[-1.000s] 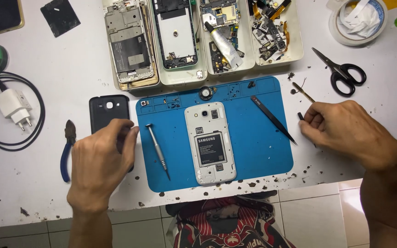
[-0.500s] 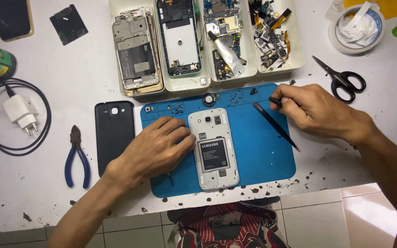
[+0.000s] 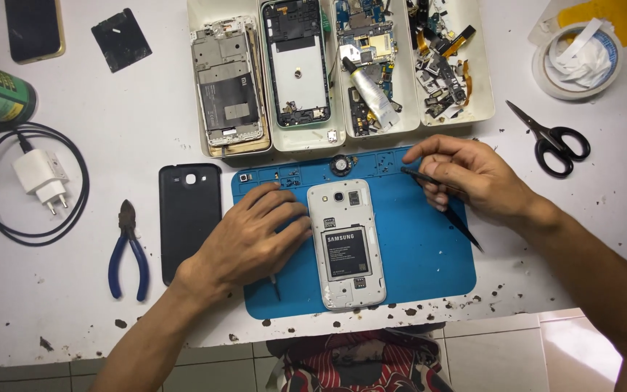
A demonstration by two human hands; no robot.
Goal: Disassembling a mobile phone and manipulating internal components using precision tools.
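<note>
A white phone (image 3: 346,245) with its back cover removed is laid face down on a blue mat (image 3: 429,261) on a white worktop (image 3: 139,101). The phone's long axis runs away from the person, with the camera end pointed toward the far trays and the battery exposed in the middle.

The left hand (image 3: 252,239) is laid flat on the mat, its fingers (image 3: 288,218) loosely spread and pressed against the phone's left edge; nothing is seen gripped, though a thin screwdriver tip (image 3: 276,287) is seen beneath the palm. The phone is thus found just right of these fingers.

The right hand (image 3: 473,181) is held over the mat's far right corner, its fingers (image 3: 429,149) pinched around black tweezers (image 3: 448,210), whose long axis slants from the fingers down and right. The phone is found left of this hand, apart from it.

Beyond the fingers, four white trays (image 3: 484,109) are set side by side: a phone frame in the first, a phone shell in the second, circuit boards and a grey tube in the third, small loose parts in the fourth.

A black back cover (image 3: 189,218) and blue pliers (image 3: 128,250) are placed left of the left hand; black scissors (image 3: 553,138) are placed right of the right hand.
</note>
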